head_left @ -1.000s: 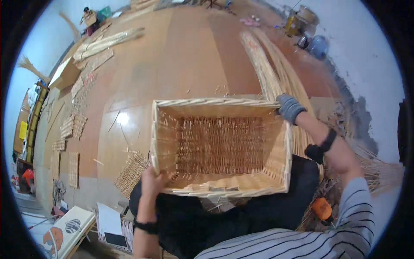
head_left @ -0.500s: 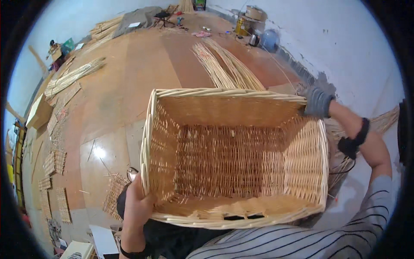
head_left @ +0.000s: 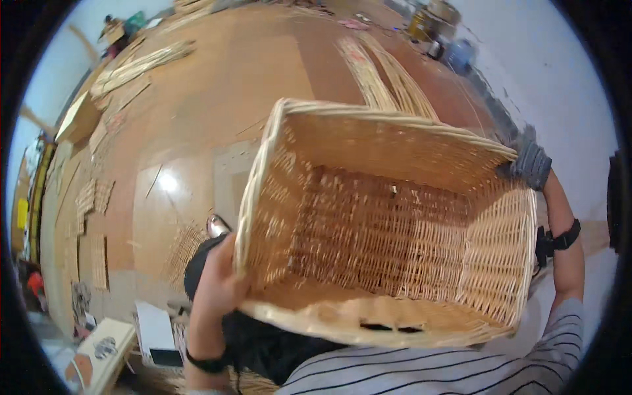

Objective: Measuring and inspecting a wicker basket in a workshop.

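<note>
Left grip: your bare left hand [head_left: 220,289] is closed on the near left corner of the wicker basket [head_left: 388,224], fingers wrapped over the rim; a dark band sits at that wrist.
Right grip: your right hand [head_left: 530,164], in a grey glove, clamps the far right corner of the rim; a black strap [head_left: 559,240] circles the forearm below it.
Basket: large, rectangular, pale woven cane, held up off the floor between both hands and tilted so its open mouth faces you; nothing shows inside but the woven bottom.
In the way: the basket hides most of your lap and the floor straight ahead.
Around: wooden floor [head_left: 197,118]; bundles of cane rods [head_left: 378,72] lie beyond the basket; flat woven panels [head_left: 92,197] line the left side; a white wall [head_left: 546,72] stands on the right.
</note>
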Motion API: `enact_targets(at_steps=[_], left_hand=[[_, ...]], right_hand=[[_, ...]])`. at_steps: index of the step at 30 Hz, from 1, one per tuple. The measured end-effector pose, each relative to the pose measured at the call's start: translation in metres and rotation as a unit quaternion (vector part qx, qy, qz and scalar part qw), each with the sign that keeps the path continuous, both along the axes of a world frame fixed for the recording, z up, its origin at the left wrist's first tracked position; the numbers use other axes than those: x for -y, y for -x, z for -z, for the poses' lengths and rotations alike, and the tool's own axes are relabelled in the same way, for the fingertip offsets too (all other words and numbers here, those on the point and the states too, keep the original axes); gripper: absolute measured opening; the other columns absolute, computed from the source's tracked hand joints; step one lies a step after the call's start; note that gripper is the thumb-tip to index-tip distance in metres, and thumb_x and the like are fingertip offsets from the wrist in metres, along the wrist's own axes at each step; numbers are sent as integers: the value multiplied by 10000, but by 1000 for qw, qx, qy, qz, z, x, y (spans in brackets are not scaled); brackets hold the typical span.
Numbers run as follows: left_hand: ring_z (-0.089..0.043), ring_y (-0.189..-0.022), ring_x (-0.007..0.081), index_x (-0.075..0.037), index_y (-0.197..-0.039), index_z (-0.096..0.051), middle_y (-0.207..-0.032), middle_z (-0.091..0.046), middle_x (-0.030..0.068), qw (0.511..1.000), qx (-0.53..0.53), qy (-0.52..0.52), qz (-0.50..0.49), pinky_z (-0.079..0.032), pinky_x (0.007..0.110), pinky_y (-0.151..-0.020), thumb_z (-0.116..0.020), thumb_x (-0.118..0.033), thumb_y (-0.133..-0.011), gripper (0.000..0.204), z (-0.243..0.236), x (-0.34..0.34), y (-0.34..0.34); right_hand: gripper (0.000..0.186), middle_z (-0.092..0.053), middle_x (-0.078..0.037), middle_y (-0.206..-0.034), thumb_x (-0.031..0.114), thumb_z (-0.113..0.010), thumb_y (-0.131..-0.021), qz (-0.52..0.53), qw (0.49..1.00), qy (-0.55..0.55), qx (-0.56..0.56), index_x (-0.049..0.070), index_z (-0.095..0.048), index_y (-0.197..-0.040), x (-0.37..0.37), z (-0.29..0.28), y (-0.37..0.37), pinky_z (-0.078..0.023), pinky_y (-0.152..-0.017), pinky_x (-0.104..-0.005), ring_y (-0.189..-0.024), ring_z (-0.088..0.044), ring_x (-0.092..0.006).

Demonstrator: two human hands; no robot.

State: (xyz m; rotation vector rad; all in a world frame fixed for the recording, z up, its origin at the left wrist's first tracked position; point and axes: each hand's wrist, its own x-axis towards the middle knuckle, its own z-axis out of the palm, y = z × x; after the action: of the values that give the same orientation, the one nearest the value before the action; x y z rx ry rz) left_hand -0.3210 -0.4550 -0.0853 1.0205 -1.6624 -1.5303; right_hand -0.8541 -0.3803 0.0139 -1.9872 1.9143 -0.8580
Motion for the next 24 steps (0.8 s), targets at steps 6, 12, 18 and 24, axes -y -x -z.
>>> enact_targets(at_steps=[6,12,18,24], left_hand=[[-491,-620,111,1,-936,-507,-722,-535,45,952,215,212,49,-409,252,-534,-556,-84,-597,353,-44,109,-1],[-477,-942,202,-58,-1196,-298,-1061,-477,116,901,-418,-104,-53,-396,310,-767,-476,-192,-767,483,-11,125,-5],[-362,-1057,288,-68,-1256,33,-1198,-284,200,954,-78,-58,-284,-312,295,-850,-508,-8,-623,835,170,62,60],[-397,-988,358,-19,-1231,-131,-1086,-364,238,939,152,-101,-292,-326,323,-823,-432,-14,-661,645,296,79,35]], right_hand=[[294,-521,-57,-504,284,-629,-613,132,923,-186,-309,-1,-587,-678,26,-75,-85,-414,-462,-262,-454,-473,-95],[257,-519,-61,-531,280,-600,-652,171,972,-145,-71,27,-573,-686,75,-5,-109,-410,-432,-271,-436,-484,-144],[435,-563,-176,-709,456,-540,-656,150,918,-198,-310,35,-584,-755,134,212,-161,-437,-598,-370,-658,-552,-298],[403,-552,-190,-710,403,-608,-609,201,915,-347,-42,29,-580,-755,109,371,-205,-425,-604,-375,-666,-527,-337]])
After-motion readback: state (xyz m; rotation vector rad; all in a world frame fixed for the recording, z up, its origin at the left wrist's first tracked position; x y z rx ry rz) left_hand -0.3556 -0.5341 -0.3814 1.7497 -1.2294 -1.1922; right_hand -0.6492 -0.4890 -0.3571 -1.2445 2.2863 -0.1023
